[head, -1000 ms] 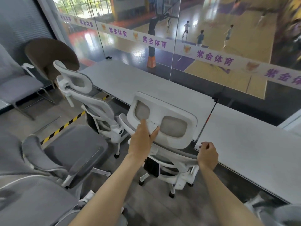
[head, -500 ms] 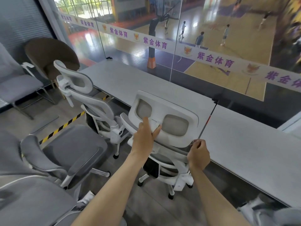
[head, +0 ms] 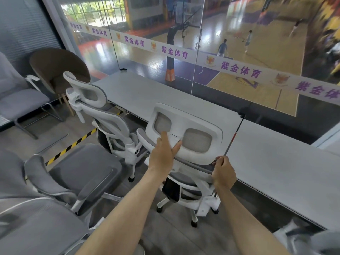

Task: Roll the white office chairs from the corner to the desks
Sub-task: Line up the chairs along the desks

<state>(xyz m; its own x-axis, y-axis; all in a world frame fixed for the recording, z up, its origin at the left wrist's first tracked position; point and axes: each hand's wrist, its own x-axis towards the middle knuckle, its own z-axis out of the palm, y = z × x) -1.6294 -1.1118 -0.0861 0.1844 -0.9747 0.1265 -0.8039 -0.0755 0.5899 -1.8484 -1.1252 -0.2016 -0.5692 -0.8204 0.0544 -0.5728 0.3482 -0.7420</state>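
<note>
A white office chair [head: 197, 124] with a mesh headrest stands against the long grey desk [head: 276, 162], its seat tucked under the edge. My left hand [head: 162, 153] rests flat on the back of its headrest, fingers spread. My right hand [head: 223, 172] is closed on the right end of the chair's backrest rim. A second white chair [head: 97, 105] stands at the desk to the left, facing it.
A grey-seated white chair [head: 81, 172] is close at my lower left, another grey chair back at the bottom left. A brown round-backed chair [head: 58, 69] and a grey visitor chair [head: 20, 102] stand by the wall. Yellow-black tape [head: 70, 146] marks the floor. Glass wall behind the desk.
The chair has moved slightly further in toward the desk. My right hand shifted inward along the backrest rim; my left hand stays on the headrest.
</note>
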